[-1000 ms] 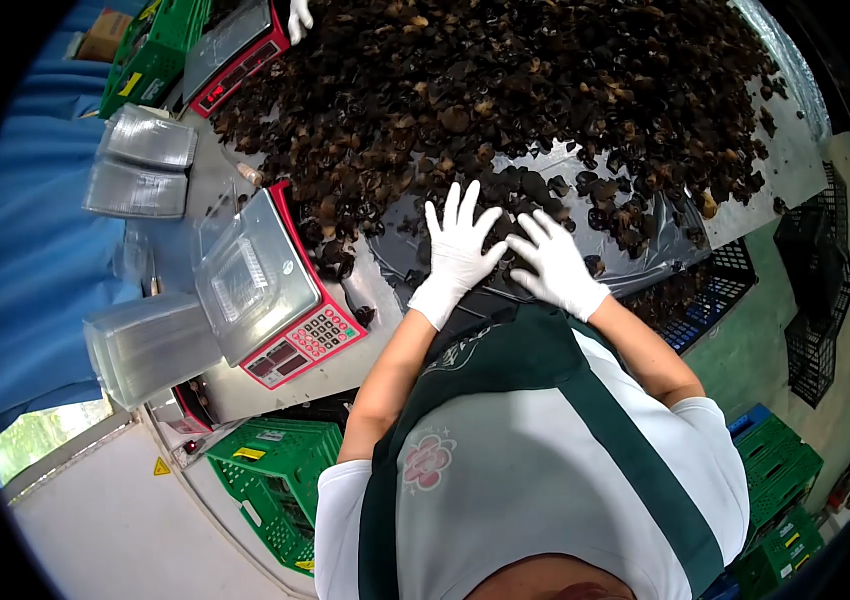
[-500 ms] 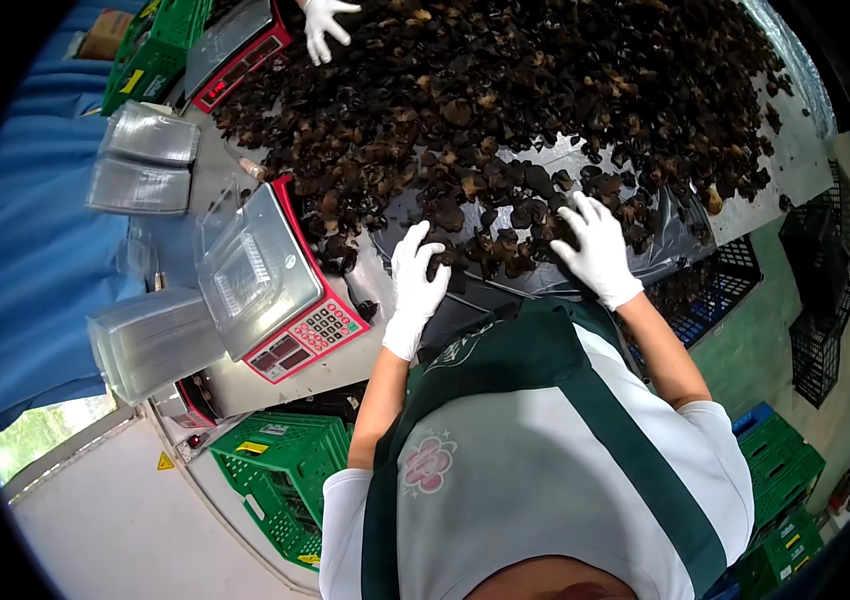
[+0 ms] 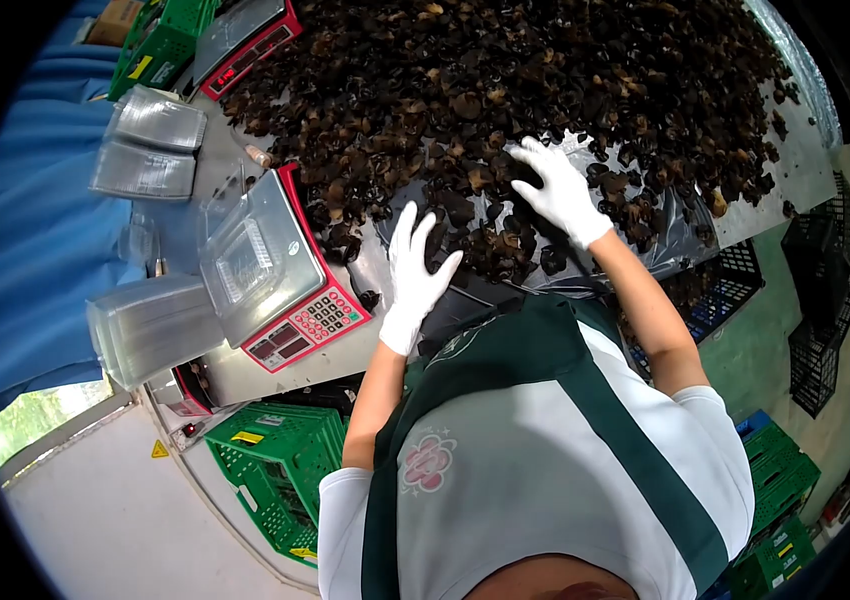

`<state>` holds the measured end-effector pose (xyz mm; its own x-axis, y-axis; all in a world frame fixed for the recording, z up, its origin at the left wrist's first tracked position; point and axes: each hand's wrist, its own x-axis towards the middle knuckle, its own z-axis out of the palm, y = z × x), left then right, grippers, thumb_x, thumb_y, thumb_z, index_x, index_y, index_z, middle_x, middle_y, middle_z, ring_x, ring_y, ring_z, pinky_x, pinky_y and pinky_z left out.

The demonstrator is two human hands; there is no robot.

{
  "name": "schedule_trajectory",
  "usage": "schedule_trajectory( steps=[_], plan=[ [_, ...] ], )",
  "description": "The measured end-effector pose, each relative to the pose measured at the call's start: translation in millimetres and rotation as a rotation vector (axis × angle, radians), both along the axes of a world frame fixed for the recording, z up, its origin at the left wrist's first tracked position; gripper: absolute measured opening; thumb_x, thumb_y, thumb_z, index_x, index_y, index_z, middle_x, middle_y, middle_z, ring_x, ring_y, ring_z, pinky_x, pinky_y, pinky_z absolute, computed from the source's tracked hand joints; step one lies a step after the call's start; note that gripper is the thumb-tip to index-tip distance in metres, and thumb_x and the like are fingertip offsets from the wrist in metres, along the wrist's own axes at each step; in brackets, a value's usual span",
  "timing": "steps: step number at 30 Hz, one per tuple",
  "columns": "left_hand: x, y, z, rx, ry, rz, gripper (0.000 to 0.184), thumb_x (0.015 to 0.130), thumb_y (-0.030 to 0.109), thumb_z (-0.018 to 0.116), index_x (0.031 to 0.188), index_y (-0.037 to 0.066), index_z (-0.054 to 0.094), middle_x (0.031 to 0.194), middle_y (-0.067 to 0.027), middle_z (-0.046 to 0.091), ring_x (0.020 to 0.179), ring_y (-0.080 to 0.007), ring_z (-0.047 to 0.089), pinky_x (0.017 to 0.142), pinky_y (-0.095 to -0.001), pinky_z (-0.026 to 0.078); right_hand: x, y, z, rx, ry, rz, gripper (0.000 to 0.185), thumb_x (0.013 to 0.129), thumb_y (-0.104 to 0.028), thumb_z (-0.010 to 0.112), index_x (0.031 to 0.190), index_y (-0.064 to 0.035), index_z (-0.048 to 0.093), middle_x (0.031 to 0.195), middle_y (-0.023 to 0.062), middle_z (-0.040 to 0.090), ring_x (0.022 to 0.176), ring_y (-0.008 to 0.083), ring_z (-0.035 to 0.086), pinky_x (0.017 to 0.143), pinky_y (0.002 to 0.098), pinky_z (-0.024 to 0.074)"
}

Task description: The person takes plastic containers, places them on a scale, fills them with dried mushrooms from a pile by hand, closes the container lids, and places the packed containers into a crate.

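Note:
Dark brown, wrinkled fungus-like pieces (image 3: 505,90) are heaped over the table, with a smaller cluster at its near edge. My left hand (image 3: 417,275), in a white glove, has its fingers spread at the left side of that cluster and holds nothing visible. Farther forward and to the right, my right hand (image 3: 557,190), also gloved, rests at the edge of the main heap with fingers apart. Beside the heap on the left is a red scale (image 3: 307,330) with a clear plastic tray (image 3: 245,262) on its plate.
Stacked clear trays (image 3: 155,325) and more trays (image 3: 150,145) lie left of the scale. A second red scale (image 3: 245,45) stands at the upper left. Green crates (image 3: 280,470) sit below the table; a blue crate (image 3: 715,300) and black crates (image 3: 820,270) are at right.
Both hands have moved apart from their earlier place close together. The right hand has reached forward to the heap; pieces now lie clustered nearer me. Another person's gloved hand has left the view at top.

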<state>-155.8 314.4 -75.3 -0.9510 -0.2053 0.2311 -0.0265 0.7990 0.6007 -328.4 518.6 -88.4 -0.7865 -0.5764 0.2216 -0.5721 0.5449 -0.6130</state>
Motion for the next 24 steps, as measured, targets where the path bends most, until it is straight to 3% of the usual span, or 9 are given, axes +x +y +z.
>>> schedule_trajectory(
  steps=[3, 4, 8, 12, 16, 19, 24],
  plan=[
    [-37, 1, -2, -0.085, -0.015, -0.087, 0.080, 0.069, 0.034, 0.077, 0.137, 0.012, 0.043, 0.149, -0.0181, 0.027, 0.136, -0.0373, 0.028, 0.109, -0.0506, 0.025, -20, -19, -4, 0.186, 0.065, 0.106, 0.059, 0.072, -0.028, 0.075, 0.126, -0.0135, 0.054, 0.139, 0.0165, 0.041, 0.122, 0.0347, 0.044, 0.099, 0.0411, 0.0423],
    [-46, 6, -1, -0.144, -0.076, -0.130, 0.086, 0.068, 0.041, 0.076, 0.140, 0.015, 0.039, 0.152, -0.0169, 0.022, 0.139, -0.0377, 0.021, 0.110, -0.0554, 0.019, -23, -23, -12, 0.177, 0.167, 0.177, 0.061, 0.070, -0.027, 0.076, 0.125, -0.0132, 0.055, 0.137, 0.0168, 0.042, 0.120, 0.0348, 0.046, 0.098, 0.0439, 0.0419],
    [-57, 6, -32, -0.335, -0.245, -0.145, 0.073, 0.075, 0.048, 0.066, 0.140, 0.025, 0.041, 0.153, -0.0108, 0.022, 0.141, -0.0352, 0.017, 0.109, -0.0626, 0.013, -29, -1, -18, 0.225, 0.253, 0.022, 0.035, 0.067, -0.012, 0.067, 0.102, -0.0077, 0.063, 0.129, 0.0129, 0.050, 0.115, 0.0329, 0.050, 0.093, 0.0443, 0.0434],
    [-31, -2, -31, -0.206, -0.143, -0.064, 0.044, 0.077, 0.024, 0.067, 0.119, 0.018, 0.056, 0.144, -0.0066, 0.040, 0.136, -0.0321, 0.029, 0.109, -0.0598, 0.017, -12, 43, -31, 0.208, 0.181, -0.071, 0.040, 0.067, -0.008, 0.067, 0.107, -0.0080, 0.060, 0.125, 0.0133, 0.053, 0.112, 0.0333, 0.052, 0.092, 0.0422, 0.0444],
    [1, 1, -30, -0.046, -0.133, -0.053, 0.037, 0.077, 0.019, 0.067, 0.113, 0.013, 0.059, 0.139, -0.0077, 0.046, 0.135, -0.0327, 0.033, 0.110, -0.0511, 0.022, 33, 60, -13, 0.227, 0.088, -0.020, 0.053, 0.071, -0.009, 0.067, 0.123, -0.0092, 0.053, 0.134, 0.0143, 0.048, 0.119, 0.0328, 0.048, 0.098, 0.0408, 0.0410],
    [18, 7, -27, -0.040, -0.127, -0.125, 0.038, 0.077, 0.019, 0.068, 0.113, 0.011, 0.059, 0.140, -0.0085, 0.045, 0.135, -0.0325, 0.032, 0.110, -0.0497, 0.023, 53, 59, -4, 0.135, -0.054, -0.006, 0.067, 0.075, -0.015, 0.069, 0.137, -0.0105, 0.042, 0.139, 0.0157, 0.042, 0.123, 0.0351, 0.044, 0.102, 0.0424, 0.0376],
    [29, 12, -15, 0.013, -0.139, -0.210, 0.054, 0.076, 0.023, 0.070, 0.125, 0.011, 0.054, 0.144, -0.0118, 0.040, 0.135, -0.0334, 0.034, 0.110, -0.0476, 0.024, 53, 68, 17, 0.041, -0.053, -0.094, 0.061, 0.077, -0.018, 0.070, 0.133, -0.0092, 0.047, 0.131, 0.0165, 0.052, 0.116, 0.0319, 0.052, 0.099, 0.0386, 0.0416]
  ],
)
